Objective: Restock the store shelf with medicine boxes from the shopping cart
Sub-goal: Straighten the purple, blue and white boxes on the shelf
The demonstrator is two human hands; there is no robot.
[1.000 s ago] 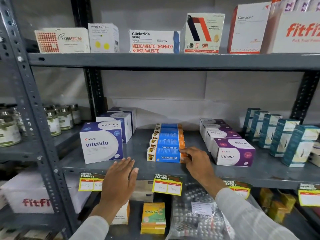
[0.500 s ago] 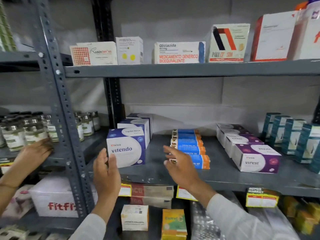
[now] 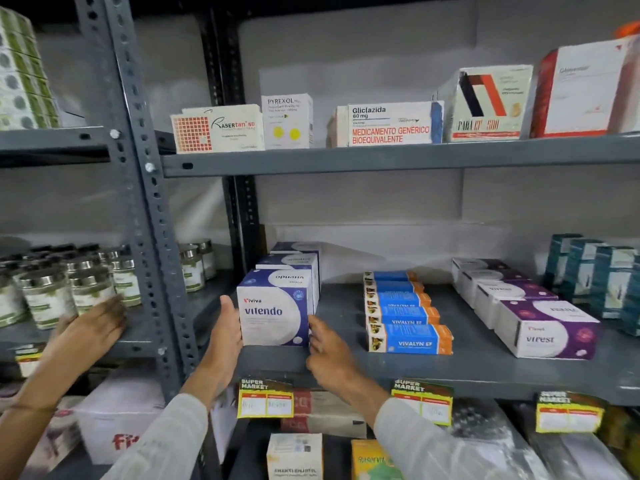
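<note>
A white and purple vitendo box (image 3: 273,313) stands at the front left of the grey middle shelf (image 3: 467,372), with two more of the same lined up behind it. My left hand (image 3: 225,336) lies flat against the box's left side. My right hand (image 3: 327,348) touches its lower right corner with the fingertips, so the box sits clamped between both hands. To the right lies a row of blue and orange Vivalyn EF boxes (image 3: 408,341), then purple virest boxes (image 3: 547,336). No shopping cart is in view.
Another person's hand (image 3: 86,327) reaches among glass jars (image 3: 45,296) on the neighbouring shelf at left, beyond a perforated upright post (image 3: 145,209). Teal boxes (image 3: 609,282) stand far right. The upper shelf (image 3: 381,157) carries several medicine boxes. Yellow price tags (image 3: 265,398) hang on the shelf edge.
My right hand left the Vivalyn boxes and moved left to the vitendo box. My left hand rose to its left side. The view swung left, and another person's hand appeared by the jars.
</note>
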